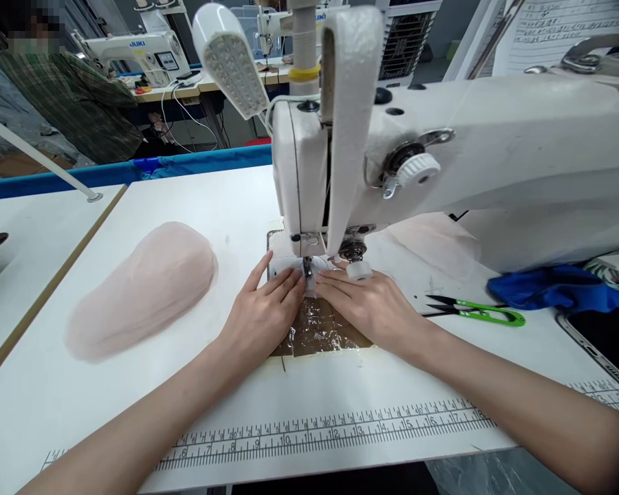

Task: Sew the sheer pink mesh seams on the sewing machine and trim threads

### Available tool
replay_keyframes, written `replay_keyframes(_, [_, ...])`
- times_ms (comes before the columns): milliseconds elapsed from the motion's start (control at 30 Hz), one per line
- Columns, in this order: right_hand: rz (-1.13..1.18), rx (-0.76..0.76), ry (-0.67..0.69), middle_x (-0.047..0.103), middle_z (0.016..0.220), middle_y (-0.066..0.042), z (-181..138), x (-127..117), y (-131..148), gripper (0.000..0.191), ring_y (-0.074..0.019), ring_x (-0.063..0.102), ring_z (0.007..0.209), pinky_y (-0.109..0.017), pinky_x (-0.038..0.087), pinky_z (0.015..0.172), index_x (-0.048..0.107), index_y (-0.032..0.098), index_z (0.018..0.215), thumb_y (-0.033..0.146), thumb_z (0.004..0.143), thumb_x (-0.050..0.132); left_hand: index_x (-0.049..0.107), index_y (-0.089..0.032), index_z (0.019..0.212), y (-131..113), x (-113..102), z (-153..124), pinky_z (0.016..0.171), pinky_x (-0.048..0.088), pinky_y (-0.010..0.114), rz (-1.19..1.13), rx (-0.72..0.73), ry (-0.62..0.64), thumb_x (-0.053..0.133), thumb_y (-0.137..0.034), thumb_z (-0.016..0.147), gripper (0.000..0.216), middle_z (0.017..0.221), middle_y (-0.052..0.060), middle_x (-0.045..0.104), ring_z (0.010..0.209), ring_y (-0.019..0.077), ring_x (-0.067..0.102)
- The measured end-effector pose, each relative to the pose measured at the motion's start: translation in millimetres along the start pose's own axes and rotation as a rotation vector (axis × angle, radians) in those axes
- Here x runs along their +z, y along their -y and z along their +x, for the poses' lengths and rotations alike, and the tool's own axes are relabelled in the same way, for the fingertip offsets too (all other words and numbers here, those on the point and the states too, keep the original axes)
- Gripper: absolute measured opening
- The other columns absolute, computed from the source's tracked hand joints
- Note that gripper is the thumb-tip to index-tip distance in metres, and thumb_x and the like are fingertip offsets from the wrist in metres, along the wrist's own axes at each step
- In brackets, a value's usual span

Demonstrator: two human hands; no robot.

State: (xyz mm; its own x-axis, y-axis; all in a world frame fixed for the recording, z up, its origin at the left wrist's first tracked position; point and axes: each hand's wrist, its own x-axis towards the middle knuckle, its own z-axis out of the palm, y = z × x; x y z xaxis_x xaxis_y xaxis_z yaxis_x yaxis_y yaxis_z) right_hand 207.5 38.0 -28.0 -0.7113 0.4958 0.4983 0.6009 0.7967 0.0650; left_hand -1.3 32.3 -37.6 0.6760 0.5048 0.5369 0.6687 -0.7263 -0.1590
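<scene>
My left hand [265,307] lies flat on the table, fingers stretched toward the needle [307,267] of the white sewing machine [443,158]. My right hand [370,302] lies flat on the other side, fingers pointing left at the presser foot. Between the fingertips sits a small white piece of fabric [294,269] under the needle. Both hands press it down; neither grips anything. A brown taped patch [320,333] shows between the wrists.
A pale pink stack of sheer fabric [144,289] lies to the left. Green thread snips [474,311] and blue cloth [557,287] lie to the right, more pink fabric [433,237] behind. A printed ruler [335,430] runs along the table's front edge. Another person [67,96] stands far left.
</scene>
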Motion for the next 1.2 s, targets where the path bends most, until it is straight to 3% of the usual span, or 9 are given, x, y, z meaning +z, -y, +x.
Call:
replay_keyframes(300, [-0.019, -0.009, -0.009, 0.074, 0.100, -0.008, 1, -1, -2, 0.032, -0.0162, 0.069, 0.079, -0.033, 0.054, 0.086, 0.067, 0.011, 0.091, -0.003, 0.089, 0.039, 0.065, -0.008, 0.112, 1, -2, 1, 0.113, 0.033, 0.050, 0.019, -0.007, 0.034, 0.049, -0.013, 0.092, 0.025, 0.111, 0.010, 0.071, 0.105, 0.0223, 0.067])
replay_keyframes(467, [-0.053, 0.008, -0.002, 0.073, 0.099, -0.009, 0, -2, -1, 0.031, -0.0156, 0.066, 0.076, -0.033, 0.052, 0.084, 0.067, 0.011, 0.092, -0.001, 0.090, 0.039, 0.062, -0.007, 0.117, -5, -12, 5, 0.104, 0.038, 0.049, 0.124, -0.112, 0.082, 0.053, -0.038, 0.092, 0.041, 0.118, 0.016, 0.067, 0.107, 0.0276, 0.064])
replay_keyframes(600, [-0.042, 0.042, -0.061, 0.073, 0.093, -0.008, -1, 0, 2, 0.031, -0.0172, 0.065, 0.086, -0.034, 0.050, 0.086, 0.066, 0.010, 0.101, 0.000, 0.089, 0.039, 0.068, -0.012, 0.085, -9, -26, 9, 0.071, 0.044, 0.039, 0.142, -0.037, 0.033, 0.055, -0.038, 0.091, 0.030, 0.066, 0.003, 0.068, 0.057, 0.0172, 0.062])
replay_keyframes(667, [0.001, 0.047, -0.072, 0.073, 0.094, -0.007, -2, 0, 5, 0.032, -0.0167, 0.064, 0.087, -0.035, 0.048, 0.089, 0.065, 0.011, 0.104, 0.001, 0.089, 0.038, 0.065, -0.014, 0.075, -7, -32, 11, 0.063, 0.039, 0.036, 0.132, -0.017, -0.018, 0.057, -0.031, 0.089, 0.024, 0.055, -0.002, 0.060, 0.050, 0.0144, 0.056])
replay_keyframes(767, [0.017, -0.001, -0.053, 0.073, 0.094, -0.005, -1, -4, 7, 0.035, -0.0151, 0.063, 0.083, -0.035, 0.045, 0.093, 0.068, 0.014, 0.091, -0.002, 0.087, 0.038, 0.065, -0.015, 0.080, -1, -36, 12, 0.075, 0.041, 0.039, 0.102, -0.023, 0.000, 0.058, -0.026, 0.089, 0.016, 0.074, 0.002, 0.069, 0.069, 0.0183, 0.065])
replay_keyframes(867, [-0.071, 0.010, -0.104, 0.073, 0.084, -0.003, 0, -10, 8, 0.035, -0.0151, 0.061, 0.075, -0.037, 0.042, 0.096, 0.067, 0.016, 0.073, -0.004, 0.085, 0.041, 0.065, -0.017, 0.081, 5, -36, 11, 0.078, 0.041, 0.040, -0.003, -0.047, 0.038, 0.056, -0.024, 0.090, 0.015, 0.066, -0.002, 0.068, 0.056, 0.0140, 0.061])
replay_keyframes(967, [-0.045, -0.001, -0.141, 0.073, 0.091, -0.003, 1, -14, 12, 0.035, -0.0145, 0.063, 0.083, -0.033, 0.044, 0.091, 0.068, 0.016, 0.078, -0.004, 0.086, 0.041, 0.065, -0.016, 0.089, 11, -34, 10, 0.079, 0.042, 0.038, -0.058, -0.062, 0.037, 0.054, -0.019, 0.090, 0.012, 0.083, 0.003, 0.072, 0.072, 0.0167, 0.066])
replay_keyframes(1033, [0.021, 0.003, -0.093, 0.073, 0.095, -0.005, 2, -14, 14, 0.030, -0.0145, 0.064, 0.088, -0.030, 0.046, 0.085, 0.069, 0.016, 0.085, 0.004, 0.091, 0.042, 0.065, -0.015, 0.098, 14, -33, 9, 0.085, 0.042, 0.038, -0.113, -0.045, 0.099, 0.051, -0.015, 0.091, 0.015, 0.102, 0.006, 0.071, 0.089, 0.0182, 0.067])
replay_keyframes(1200, [-0.058, 0.098, -0.069, 0.072, 0.081, -0.005, 1, -12, 16, 0.033, -0.0156, 0.062, 0.070, -0.034, 0.046, 0.087, 0.067, 0.015, 0.071, 0.029, 0.096, 0.049, 0.064, -0.019, 0.107, 20, -31, 9, 0.090, 0.040, 0.039, -0.279, -0.091, 0.235, 0.046, -0.016, 0.095, 0.022, 0.105, 0.003, 0.070, 0.087, 0.0157, 0.065])
